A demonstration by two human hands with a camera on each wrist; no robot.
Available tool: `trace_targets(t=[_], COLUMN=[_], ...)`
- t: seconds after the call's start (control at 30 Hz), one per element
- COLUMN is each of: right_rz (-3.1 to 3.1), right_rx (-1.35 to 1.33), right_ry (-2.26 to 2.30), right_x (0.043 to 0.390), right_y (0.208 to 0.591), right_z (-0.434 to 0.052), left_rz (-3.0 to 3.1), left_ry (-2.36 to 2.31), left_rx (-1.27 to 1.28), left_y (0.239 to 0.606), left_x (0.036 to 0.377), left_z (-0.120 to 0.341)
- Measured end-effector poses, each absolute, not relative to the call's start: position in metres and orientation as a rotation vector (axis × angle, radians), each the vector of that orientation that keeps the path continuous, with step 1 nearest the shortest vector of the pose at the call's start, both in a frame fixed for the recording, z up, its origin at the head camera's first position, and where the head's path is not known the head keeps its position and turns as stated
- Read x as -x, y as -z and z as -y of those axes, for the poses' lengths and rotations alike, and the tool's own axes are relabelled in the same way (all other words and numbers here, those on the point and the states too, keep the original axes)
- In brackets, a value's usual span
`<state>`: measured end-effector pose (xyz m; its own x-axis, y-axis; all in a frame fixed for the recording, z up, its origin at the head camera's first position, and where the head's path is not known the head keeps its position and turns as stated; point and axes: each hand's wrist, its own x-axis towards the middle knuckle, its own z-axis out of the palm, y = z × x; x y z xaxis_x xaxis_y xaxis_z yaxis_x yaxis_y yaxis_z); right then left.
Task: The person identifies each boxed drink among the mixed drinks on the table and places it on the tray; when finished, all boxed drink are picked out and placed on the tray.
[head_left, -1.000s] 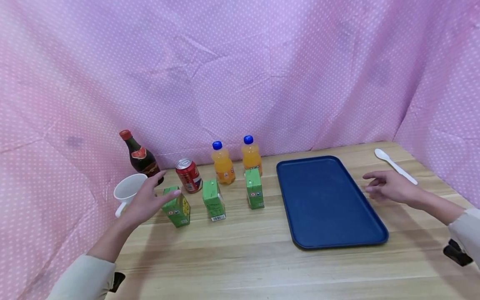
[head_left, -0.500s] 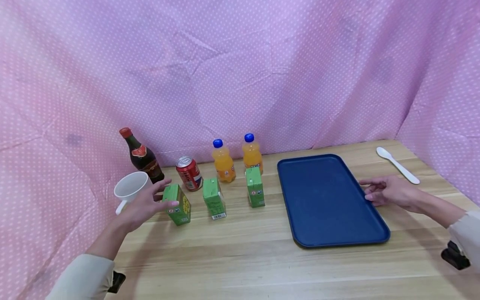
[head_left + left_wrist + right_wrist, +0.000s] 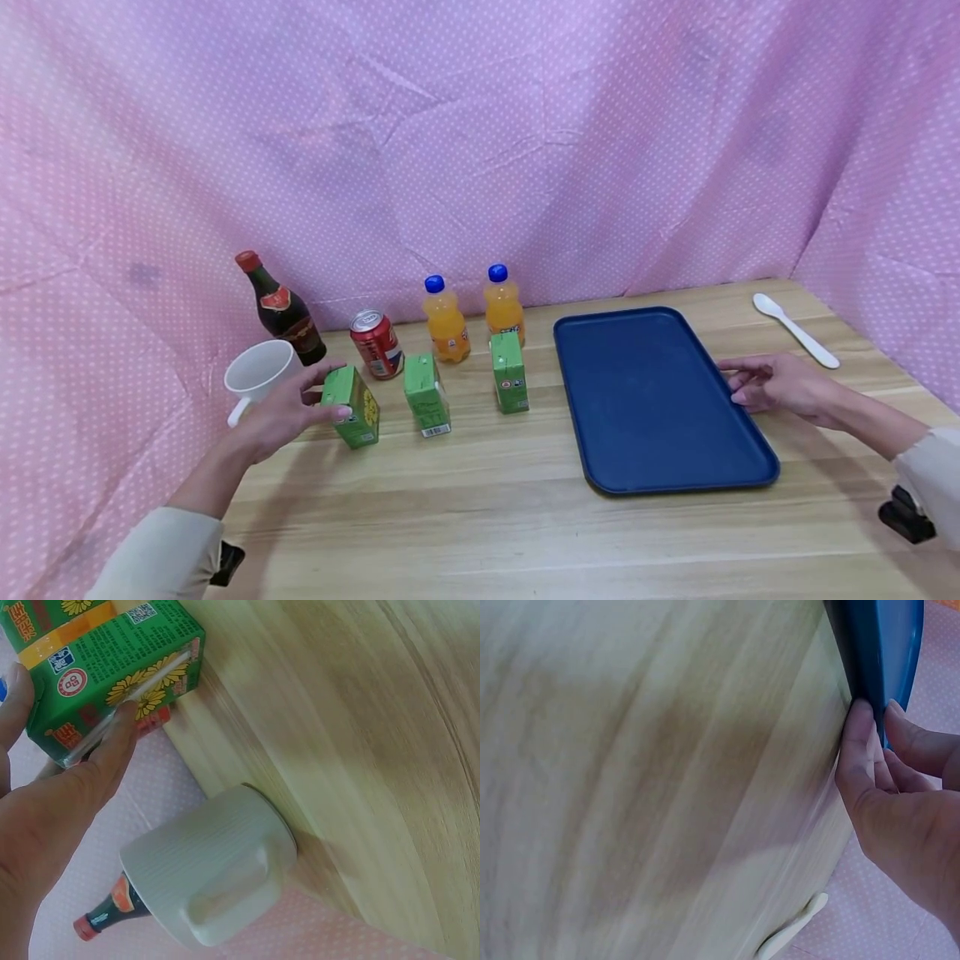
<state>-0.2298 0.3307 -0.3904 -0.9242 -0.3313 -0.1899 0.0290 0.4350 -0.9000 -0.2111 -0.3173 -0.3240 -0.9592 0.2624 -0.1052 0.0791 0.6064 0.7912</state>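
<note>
Left hand [image 3: 288, 408] at lower left of frame — thumb and fingers curled round leftmost green juice carton [image 3: 351, 407], white mug [image 3: 257, 375] just beside. I judge carton light, thin-walled, dents if squeezed; best held across broad faces, mid-height. Straw taped on side [image 3: 127, 705] may slip under finger. Right hand [image 3: 780, 387] at centre right — fingertips pinch right rim of blue tray [image 3: 652, 400]. Tray looks stiff, smooth plastic — lip is natural hold.
</note>
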Motion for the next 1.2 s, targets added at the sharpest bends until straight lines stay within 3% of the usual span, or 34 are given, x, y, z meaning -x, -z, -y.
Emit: trace_targets(t=[0.63, 1.2], right_rz=[-2.396, -2.390], right_rx=[0.245, 0.272], right_ry=[1.466, 1.487], right_x=[0.229, 0.230], right_y=[0.389, 0.391], right_z=[-0.329, -0.329], left_rz=[-2.667, -2.854], left_ry=[-1.269, -1.000], left_rx=[-0.339, -0.460], left_y=[0.323, 0.248], left_x=[0.214, 0.223], left_z=[0.319, 0.300])
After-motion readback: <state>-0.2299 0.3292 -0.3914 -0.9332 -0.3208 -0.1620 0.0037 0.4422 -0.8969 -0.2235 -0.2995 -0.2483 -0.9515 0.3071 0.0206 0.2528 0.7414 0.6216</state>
